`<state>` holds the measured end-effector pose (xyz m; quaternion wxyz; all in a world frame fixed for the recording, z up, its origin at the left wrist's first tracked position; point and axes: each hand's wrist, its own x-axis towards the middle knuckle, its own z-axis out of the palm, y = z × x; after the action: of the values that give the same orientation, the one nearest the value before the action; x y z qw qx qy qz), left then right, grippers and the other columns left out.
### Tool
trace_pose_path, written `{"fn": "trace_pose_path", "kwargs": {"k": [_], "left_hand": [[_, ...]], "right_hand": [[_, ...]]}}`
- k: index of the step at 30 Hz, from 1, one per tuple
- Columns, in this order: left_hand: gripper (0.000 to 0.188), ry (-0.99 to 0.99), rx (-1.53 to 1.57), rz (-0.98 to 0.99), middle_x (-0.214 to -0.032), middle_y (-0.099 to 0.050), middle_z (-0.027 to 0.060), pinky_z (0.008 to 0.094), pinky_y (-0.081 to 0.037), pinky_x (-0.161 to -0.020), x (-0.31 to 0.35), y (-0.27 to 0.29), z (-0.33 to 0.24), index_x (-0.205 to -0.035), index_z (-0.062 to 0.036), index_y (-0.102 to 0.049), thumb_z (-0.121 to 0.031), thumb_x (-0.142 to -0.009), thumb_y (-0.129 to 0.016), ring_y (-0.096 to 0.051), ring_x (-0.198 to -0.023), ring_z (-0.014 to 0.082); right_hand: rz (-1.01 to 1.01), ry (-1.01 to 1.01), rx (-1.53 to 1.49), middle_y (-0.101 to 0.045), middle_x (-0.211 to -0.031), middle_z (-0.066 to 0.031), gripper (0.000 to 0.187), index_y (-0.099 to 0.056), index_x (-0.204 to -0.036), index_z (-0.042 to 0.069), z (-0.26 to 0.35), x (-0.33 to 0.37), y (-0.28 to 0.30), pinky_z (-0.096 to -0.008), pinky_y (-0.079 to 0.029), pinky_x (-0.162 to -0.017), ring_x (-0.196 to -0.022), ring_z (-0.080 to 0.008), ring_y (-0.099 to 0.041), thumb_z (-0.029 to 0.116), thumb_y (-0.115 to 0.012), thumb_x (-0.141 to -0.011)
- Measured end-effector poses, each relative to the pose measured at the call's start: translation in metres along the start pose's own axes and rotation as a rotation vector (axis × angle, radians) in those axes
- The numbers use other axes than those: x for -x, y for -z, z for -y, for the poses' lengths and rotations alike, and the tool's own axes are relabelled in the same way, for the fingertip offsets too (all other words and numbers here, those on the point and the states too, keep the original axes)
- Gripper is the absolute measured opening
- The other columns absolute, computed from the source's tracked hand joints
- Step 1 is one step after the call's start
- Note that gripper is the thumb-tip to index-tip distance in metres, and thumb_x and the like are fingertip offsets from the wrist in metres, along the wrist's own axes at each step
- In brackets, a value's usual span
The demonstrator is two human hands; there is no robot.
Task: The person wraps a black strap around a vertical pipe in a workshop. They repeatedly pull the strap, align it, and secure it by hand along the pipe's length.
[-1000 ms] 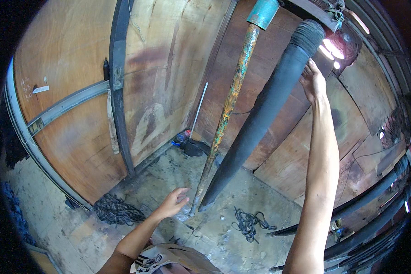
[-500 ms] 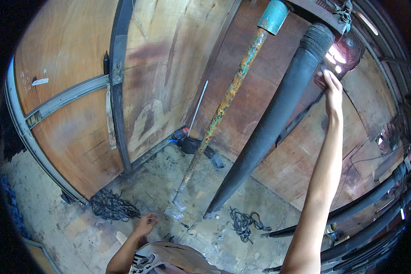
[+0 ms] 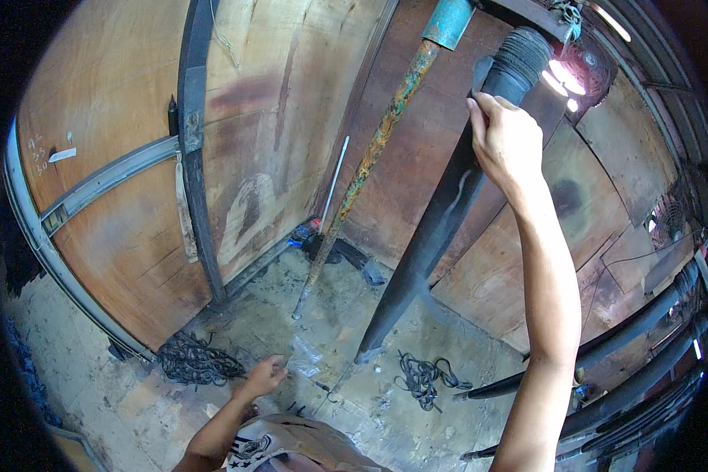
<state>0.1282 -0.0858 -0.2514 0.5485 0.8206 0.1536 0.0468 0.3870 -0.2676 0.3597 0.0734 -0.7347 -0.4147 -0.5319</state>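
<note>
A long black tube [image 3: 429,252] hangs slanting from the frame at the upper right, its lower end near the floor. Rubber-like strip is wound in rings [image 3: 519,59] round its top. My right hand [image 3: 507,141], raised high, lies across the tube just below these rings. Its fingers are closed on a dark flat strip [image 3: 481,75], which stands out on the tube's left side; part of it is hidden by the hand. Low at the left, my left hand [image 3: 266,376] hovers over the floor, fingers loosely bent and apart, holding nothing I can see.
Left of the tube hangs a rusty, paint-flecked pole [image 3: 370,153] in a teal socket [image 3: 448,23]. Tangled black strips [image 3: 197,358] lie on the floor, with another bundle [image 3: 425,380] further right. More black tubes [image 3: 645,334] slant at the right. A fan [image 3: 586,69] hangs near the tube's top.
My right hand has swung left from beside the tube to across its front, bringing the strip over to the tube's left side. My left hand has shifted slightly right and up.
</note>
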Motion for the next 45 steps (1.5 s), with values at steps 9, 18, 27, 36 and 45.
{"fn": "trace_pose_path", "kwargs": {"k": [9,18,27,36,45], "left_hand": [[0.052,-0.034,0.247,0.09,-0.132,-0.06,0.025,0.0407,-0.055,-0.094,0.016,0.005,-0.022,-0.137,0.0054,-0.05,-0.021,-0.096,-0.069,-0.067,-0.112,0.033],[0.056,0.023,0.282,0.053,-0.136,-0.059,0.0205,0.0398,-0.054,-0.097,0.005,0.011,-0.016,-0.14,0.0053,-0.048,-0.023,-0.097,-0.07,-0.065,-0.116,0.0289],[0.052,0.084,0.177,-0.004,-0.129,-0.062,0.0236,0.0384,-0.054,-0.091,0.028,0.004,0.014,-0.136,0.0005,-0.054,-0.027,-0.095,-0.07,-0.067,-0.11,0.0303],[0.051,0.128,0.13,0.023,-0.125,-0.063,0.0238,0.0383,-0.054,-0.089,0.031,0.023,0.024,-0.135,0.0031,-0.054,-0.025,-0.096,-0.069,-0.068,-0.103,0.0298],[0.047,-0.378,0.085,0.122,-0.128,-0.06,0.0211,0.0389,-0.054,-0.091,-0.065,0.055,-0.149,-0.138,-0.002,-0.052,-0.022,-0.098,-0.066,-0.063,-0.116,0.031]], "right_hand": [[-0.36,-0.378,-0.357,-0.072,-0.08,-0.0118,0.027,-0.073,-0.106,0.004,-0.061,-0.006,-0.01,-0.0328,-0.054,-0.071,-0.073,-0.0155,-0.069,0.026,-0.058,-0.102],[0.01,-0.777,-1.315,-0.061,-0.134,-0.0183,0.049,-0.051,-0.145,0.001,-0.116,-0.004,-0.077,-0.0393,-0.052,-0.098,-0.12,-0.0279,-0.061,0.029,-0.053,-0.104],[-0.045,-0.496,-0.867,-0.064,-0.116,-0.0083,0.039,-0.061,-0.127,-0.001,-0.104,0.045,-0.082,-0.037,-0.055,-0.094,-0.108,-0.0177,-0.061,0.03,-0.06,-0.103],[-0.281,-0.385,-0.598,-0.065,-0.085,0.0022,0.02,-0.07,-0.104,0.005,-0.095,0.035,-0.007,-0.0205,-0.039,-0.063,-0.076,-0.0051,-0.054,0.023,-0.063,-0.101],[0.003,-0.211,-0.025,-0.065,-0.069,-0.0124,0.041,-0.068,-0.094,0.006,0.013,0.024,0.0,-0.039,-0.052,-0.062,-0.063,-0.0282,-0.066,0.044,-0.078,-0.086]]}}
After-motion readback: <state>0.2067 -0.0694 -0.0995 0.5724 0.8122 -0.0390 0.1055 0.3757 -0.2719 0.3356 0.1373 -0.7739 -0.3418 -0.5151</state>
